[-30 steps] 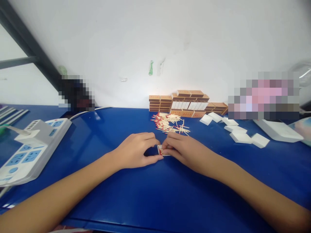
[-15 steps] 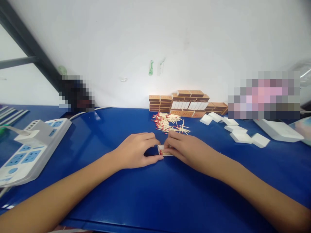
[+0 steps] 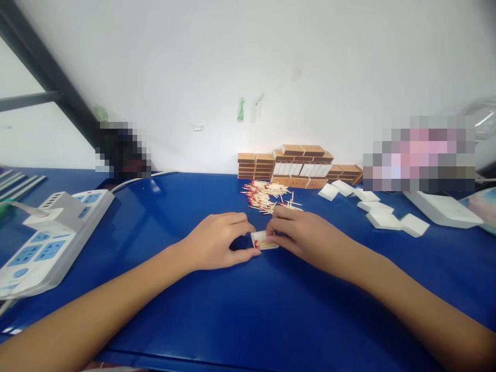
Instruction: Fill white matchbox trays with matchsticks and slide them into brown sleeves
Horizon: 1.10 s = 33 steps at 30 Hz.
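A small white matchbox tray (image 3: 259, 235) lies on the blue table, with several red-headed matches (image 3: 261, 244) along its near side. My left hand (image 3: 217, 241) steadies the tray's left end between thumb and fingers. Over the tray's right end is my right hand (image 3: 304, 231), its thumb and fingertips closed together. Whatever those fingertips may be holding is hidden. Just beyond the hands spreads a loose pile of matches (image 3: 260, 195), heads mostly to the left.
Stacked brown matchboxes (image 3: 298, 155) stand against the wall behind the pile. Several empty-looking white trays (image 3: 383, 220) lie at the right, beside a larger white box (image 3: 445, 211). A power strip (image 3: 58, 248) with a plugged-in adapter occupies the left of the blue table (image 3: 232, 315).
My right hand has shifted slightly right and back from the tray, uncovering more of its inside and the matches. My left hand has stayed in place.
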Motion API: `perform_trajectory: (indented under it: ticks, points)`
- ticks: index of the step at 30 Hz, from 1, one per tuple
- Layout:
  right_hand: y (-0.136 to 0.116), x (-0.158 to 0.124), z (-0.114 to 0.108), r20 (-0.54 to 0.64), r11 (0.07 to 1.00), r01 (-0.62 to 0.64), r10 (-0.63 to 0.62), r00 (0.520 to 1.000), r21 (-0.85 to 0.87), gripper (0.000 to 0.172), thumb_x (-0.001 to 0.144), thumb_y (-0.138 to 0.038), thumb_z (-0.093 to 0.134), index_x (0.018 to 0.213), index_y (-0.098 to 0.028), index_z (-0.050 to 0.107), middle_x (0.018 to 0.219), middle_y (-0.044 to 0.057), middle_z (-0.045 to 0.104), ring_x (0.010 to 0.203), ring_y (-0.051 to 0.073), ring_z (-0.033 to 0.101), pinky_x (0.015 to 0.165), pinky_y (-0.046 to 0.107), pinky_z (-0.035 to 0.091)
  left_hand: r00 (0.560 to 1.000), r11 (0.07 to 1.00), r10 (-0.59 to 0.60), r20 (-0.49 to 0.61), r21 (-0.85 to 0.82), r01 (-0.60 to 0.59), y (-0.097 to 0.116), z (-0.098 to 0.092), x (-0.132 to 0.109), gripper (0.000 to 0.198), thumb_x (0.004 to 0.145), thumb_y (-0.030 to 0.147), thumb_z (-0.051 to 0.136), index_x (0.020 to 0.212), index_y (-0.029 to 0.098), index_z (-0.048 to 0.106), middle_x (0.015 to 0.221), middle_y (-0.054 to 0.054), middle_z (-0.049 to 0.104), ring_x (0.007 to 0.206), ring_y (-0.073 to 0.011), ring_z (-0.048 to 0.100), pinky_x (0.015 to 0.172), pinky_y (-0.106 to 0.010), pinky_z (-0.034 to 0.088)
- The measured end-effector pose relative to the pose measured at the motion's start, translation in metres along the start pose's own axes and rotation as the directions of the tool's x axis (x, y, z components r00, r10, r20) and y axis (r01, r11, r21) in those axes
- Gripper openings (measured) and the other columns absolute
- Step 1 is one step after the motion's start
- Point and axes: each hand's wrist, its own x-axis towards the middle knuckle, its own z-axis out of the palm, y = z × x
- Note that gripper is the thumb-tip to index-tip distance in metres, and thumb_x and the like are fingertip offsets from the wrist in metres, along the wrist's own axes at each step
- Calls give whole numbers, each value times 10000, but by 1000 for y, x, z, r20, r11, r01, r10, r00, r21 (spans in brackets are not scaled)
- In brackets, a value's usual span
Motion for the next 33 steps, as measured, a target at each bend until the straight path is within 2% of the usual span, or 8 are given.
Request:
perform_trajectory:
  ticks: [16, 27, 33]
  points:
    - [-8, 1, 3, 25, 1000, -17, 17, 1000, 4, 205, 1054, -232, 508, 951, -176, 676, 988, 78, 652, 782, 178, 655, 691, 305, 500, 1000, 1000, 8, -6, -3, -8, 0, 1, 1, 275, 968, 428, 665, 1063, 172, 701, 973, -33, 691, 863, -175, 661, 737, -299, 504]
    - [-1, 2, -2, 21, 999, -26, 27, 999, -44, 166, 1041, -155, 500, 970, -181, 647, 1010, 71, 645, 749, 169, 653, 662, 292, 489, 1000, 1000, -1, -1, -19, 1, -1, 0, 0, 283, 958, 416, 680, 1109, 179, 707, 994, -27, 696, 874, -174, 672, 751, -297, 504]
    - [-4, 1, 2, 36, 1000, 6, -5, 999, -20, 169, 1041, -164, 500, 985, -181, 658, 1013, 73, 656, 809, 187, 666, 699, 303, 495, 1000, 1000, 2, -3, -2, -2, 0, 1, 1, 292, 966, 432, 668, 1077, 166, 710, 976, -35, 693, 866, -177, 668, 748, -299, 510]
